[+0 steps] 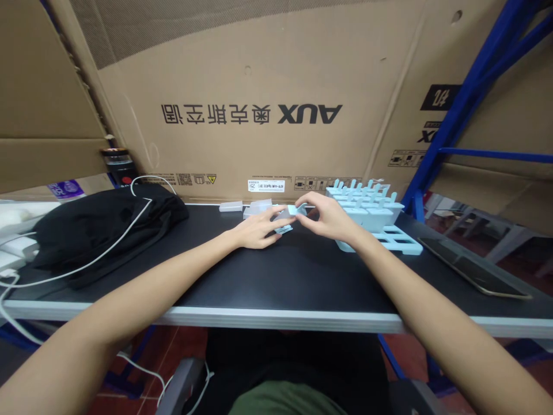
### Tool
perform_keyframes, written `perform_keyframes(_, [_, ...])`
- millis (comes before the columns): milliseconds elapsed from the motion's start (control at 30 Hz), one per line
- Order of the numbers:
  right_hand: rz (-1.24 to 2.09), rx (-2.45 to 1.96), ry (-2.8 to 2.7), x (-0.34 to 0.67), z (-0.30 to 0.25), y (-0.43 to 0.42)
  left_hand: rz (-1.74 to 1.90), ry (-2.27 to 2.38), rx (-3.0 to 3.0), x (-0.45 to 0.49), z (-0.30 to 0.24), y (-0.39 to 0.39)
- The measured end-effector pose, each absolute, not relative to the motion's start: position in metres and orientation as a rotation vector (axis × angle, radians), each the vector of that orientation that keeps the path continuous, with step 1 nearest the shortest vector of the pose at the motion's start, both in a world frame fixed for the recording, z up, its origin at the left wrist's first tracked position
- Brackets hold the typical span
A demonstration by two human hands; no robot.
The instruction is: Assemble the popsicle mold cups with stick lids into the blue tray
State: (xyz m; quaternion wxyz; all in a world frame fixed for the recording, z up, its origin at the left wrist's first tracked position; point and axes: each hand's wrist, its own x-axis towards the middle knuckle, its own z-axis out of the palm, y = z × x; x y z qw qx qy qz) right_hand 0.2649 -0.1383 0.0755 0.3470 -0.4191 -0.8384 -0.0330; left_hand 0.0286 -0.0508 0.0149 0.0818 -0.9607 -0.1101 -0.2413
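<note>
Over the table, both hands meet at a small ice pop mould. My left hand (259, 227) has its fingers around the translucent mould cup (283, 214). My right hand (328, 216) pinches the light blue stick lid (298, 209) at the cup's right end. Whether the lid is fully seated on the cup cannot be seen. Beneath the left fingertips lies another light blue piece (284, 229), partly hidden. Loose translucent cups (231, 206) lie behind the left hand. Right of my hands stands a set of ice pop moulds (375, 216) with several blue sticks upright, on a light blue rack (404, 241).
A black cloth bag (116, 230), a white cable (108, 253) and a dark jar (121, 167) occupy the left side. A phone (470, 268) lies at the right. Large cardboard (242, 69) walls the back, beside a blue metal frame (453, 109).
</note>
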Motion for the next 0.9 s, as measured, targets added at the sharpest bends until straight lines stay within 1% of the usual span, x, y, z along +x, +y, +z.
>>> perform_keyframes(67, [-0.084, -1.118, -2.119, 0.259, 0.074, -0.139, -0.732, -0.358, -2.840, 0.029, 0.014, -0.050])
perform_keyframes(333, [0.237, -1.188, -2.021, 0.252, 0.064, -0.136, -0.699, -0.392, -2.807, 0.030, 0.015, -0.054])
perform_keyframes(567, [0.389, -1.192, -1.890, 0.237, 0.043, -0.129, -0.656, -0.352, -2.814, 0.029, 0.016, -0.053])
perform_keyframes(767, [0.343, -1.272, -1.748, 0.232, 0.039, -0.127, -0.668, -0.348, -2.832, 0.028, 0.016, -0.053])
perform_keyframes(900, [0.255, -1.260, -1.644, 0.246, 0.055, -0.128, -0.871, -0.342, -2.884, 0.028, 0.013, -0.050])
